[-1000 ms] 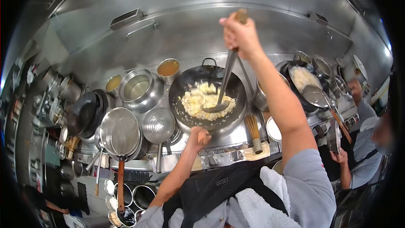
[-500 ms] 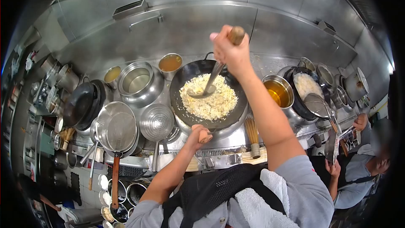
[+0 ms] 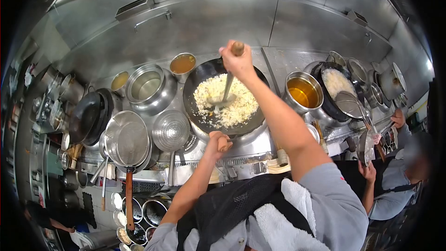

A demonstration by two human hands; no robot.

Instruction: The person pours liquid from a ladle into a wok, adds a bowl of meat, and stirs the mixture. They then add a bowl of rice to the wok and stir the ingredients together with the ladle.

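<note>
A black wok (image 3: 253, 127) holds a heap of fried rice (image 3: 237, 111) with yellow egg bits. My right hand (image 3: 239, 61) is wrapped round the wooden end of a metal ladle (image 3: 229, 86), whose bowl lies in the rice and looks blurred. Near the wok's front edge, my left hand (image 3: 218, 144) is closed round the wok's handle, a light brown grip showing between the fingers. A perforated strainer (image 3: 171, 131) rests left of the wok, and a pot of amber oil (image 3: 303, 92) stands to its right.
Two mesh strainers (image 3: 127, 135) and a steel pot (image 3: 146, 84) are at the left. A second wok (image 3: 325, 100) holds pale food at the right. Beyond it, a co-worker (image 3: 395, 186) holds a pan (image 3: 366, 148). Bamboo brushes (image 3: 282, 155) stand by the front ledge.
My right hand and the ladle have moved left and the ladle is more upright. The view has shifted slightly. The co-worker's pan has turned.
</note>
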